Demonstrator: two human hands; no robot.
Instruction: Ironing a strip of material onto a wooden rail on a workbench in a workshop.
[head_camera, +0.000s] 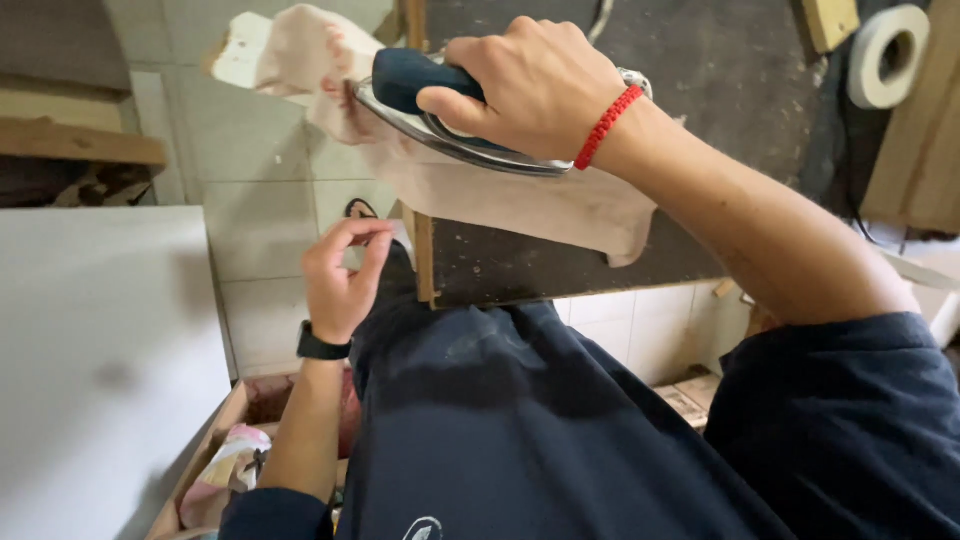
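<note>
My right hand (535, 85): closed around the dark blue handle of a clothes iron (440, 115), its metal soleplate pressed on a pale cloth (520, 200) at the far centre, atop a dark board (560, 260); a red braided band circles my wrist.
My left hand (340, 275): holding nothing, fingers loosely curled, just left of the board's wooden edge; black watch at the wrist.
Roll of white tape (888, 55): round, far right.
Open wooden box (235, 440): near left, holding bunched pink-and-yellow fabric, partly cut off.
White panel (100, 360): left, plain.
Small white emblem on my dark clothing, near edge: cut off, unreadable.
</note>
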